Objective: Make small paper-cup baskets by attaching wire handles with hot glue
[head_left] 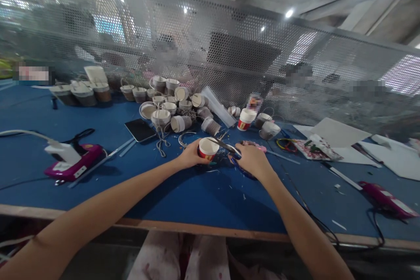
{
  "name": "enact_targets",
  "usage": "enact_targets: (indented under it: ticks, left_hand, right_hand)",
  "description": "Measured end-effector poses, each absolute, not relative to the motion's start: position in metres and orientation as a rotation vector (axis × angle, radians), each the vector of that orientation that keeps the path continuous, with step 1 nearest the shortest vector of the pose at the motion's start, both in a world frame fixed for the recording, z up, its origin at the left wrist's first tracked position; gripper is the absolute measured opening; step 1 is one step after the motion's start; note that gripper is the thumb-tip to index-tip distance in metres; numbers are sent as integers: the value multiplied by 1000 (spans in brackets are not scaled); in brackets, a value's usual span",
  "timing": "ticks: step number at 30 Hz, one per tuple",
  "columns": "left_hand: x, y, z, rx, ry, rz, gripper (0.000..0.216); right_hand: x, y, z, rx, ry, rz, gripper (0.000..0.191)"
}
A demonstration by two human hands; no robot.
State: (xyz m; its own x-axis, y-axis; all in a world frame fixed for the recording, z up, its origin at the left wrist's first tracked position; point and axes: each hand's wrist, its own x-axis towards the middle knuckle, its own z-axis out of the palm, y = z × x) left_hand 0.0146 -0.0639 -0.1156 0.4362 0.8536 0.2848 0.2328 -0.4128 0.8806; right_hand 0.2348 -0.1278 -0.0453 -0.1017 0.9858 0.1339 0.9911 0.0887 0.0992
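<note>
My left hand [191,155] is wrapped round a red and white paper cup [208,148], held upright just above the blue table [197,197] with its mouth facing up. In my right hand [252,157] is a pair of scissors [225,146], whose blades reach left to the cup's rim. Whether the blades touch or cut the rim I cannot tell. The scissors' handles are partly hidden by my fingers. Small white scraps lie on the table below the right hand.
Several string-handled small buckets [160,118] are heaped at the back. Another paper cup [246,119] stands behind my right hand. A dark phone [139,130] and a purple power strip [74,164] lie left; white sheets [337,133] and a second power strip [387,199] lie right. A perforated screen [183,39] rises behind.
</note>
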Motion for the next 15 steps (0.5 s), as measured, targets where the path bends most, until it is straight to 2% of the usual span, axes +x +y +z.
enact_targets:
  ticks: [4,15]
  left_hand:
    - [15,-64,-115,1849,880,964,69]
    - [14,-59,-122,1900,872,973,70]
  right_hand:
    - [234,-129,-42,-2127,-2314,-251,37]
    - [231,-122,-38,-2112,-2406,-231,51]
